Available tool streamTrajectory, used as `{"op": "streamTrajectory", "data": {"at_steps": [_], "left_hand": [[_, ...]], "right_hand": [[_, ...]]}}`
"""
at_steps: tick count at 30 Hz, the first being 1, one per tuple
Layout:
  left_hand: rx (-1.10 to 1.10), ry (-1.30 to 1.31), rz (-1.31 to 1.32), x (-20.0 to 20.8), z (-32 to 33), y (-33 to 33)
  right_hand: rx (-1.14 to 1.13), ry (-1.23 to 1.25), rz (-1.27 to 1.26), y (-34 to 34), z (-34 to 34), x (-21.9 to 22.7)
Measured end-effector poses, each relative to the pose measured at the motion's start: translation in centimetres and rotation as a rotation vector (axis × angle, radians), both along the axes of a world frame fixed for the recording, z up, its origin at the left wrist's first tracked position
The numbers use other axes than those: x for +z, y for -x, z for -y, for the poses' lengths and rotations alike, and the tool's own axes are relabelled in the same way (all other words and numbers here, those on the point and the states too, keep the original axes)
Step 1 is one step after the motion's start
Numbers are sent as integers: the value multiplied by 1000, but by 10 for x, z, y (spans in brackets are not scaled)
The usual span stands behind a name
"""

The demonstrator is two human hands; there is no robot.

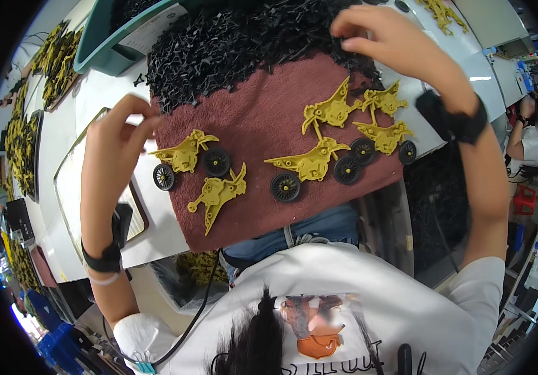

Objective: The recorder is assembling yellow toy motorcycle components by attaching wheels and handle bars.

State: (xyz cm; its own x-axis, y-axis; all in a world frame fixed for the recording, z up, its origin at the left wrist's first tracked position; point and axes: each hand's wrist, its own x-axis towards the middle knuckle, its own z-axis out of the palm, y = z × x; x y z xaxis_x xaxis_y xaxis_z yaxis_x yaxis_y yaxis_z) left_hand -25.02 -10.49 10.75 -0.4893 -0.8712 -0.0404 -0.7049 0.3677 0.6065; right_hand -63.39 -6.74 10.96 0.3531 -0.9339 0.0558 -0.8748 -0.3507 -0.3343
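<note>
My left hand [122, 128] hovers at the left edge of a dark red cloth [250, 119], beside a heap of small black plastic parts [219, 56]. Its fingers are curled into a pinch; what they hold, if anything, is too small to make out. Over the heap's far right end, my right hand [378, 37] has thumb and forefinger bent together, their grip unclear against the black parts. On the cloth lie several yellow plastic toy-bike frames, among them a left one with two black spoked wheels [184, 154], a bare one [219, 195] and a middle one [309, 161].
A teal bin [103, 44] stands at the far left behind the heap. A pale tray [72, 181] lies left of the cloth. More yellow parts [22, 153] fill trays farther left, and others [442, 15] lie far right. Another person [534, 134] sits at the right.
</note>
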Motion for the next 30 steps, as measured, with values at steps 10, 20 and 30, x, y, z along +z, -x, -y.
{"op": "streamTrajectory", "data": {"at_steps": [10,20,30], "left_hand": [[80,-101,-429,-11,-83,-45],[185,-277,-665,-44,-115,-41],[355,-227,-482,-55,-110,-24]], "right_hand": [[-27,354,-274,-30,16,-39],[-232,191,184,-48,-1,3],[-367,-188,913,-103,-80,27]]}}
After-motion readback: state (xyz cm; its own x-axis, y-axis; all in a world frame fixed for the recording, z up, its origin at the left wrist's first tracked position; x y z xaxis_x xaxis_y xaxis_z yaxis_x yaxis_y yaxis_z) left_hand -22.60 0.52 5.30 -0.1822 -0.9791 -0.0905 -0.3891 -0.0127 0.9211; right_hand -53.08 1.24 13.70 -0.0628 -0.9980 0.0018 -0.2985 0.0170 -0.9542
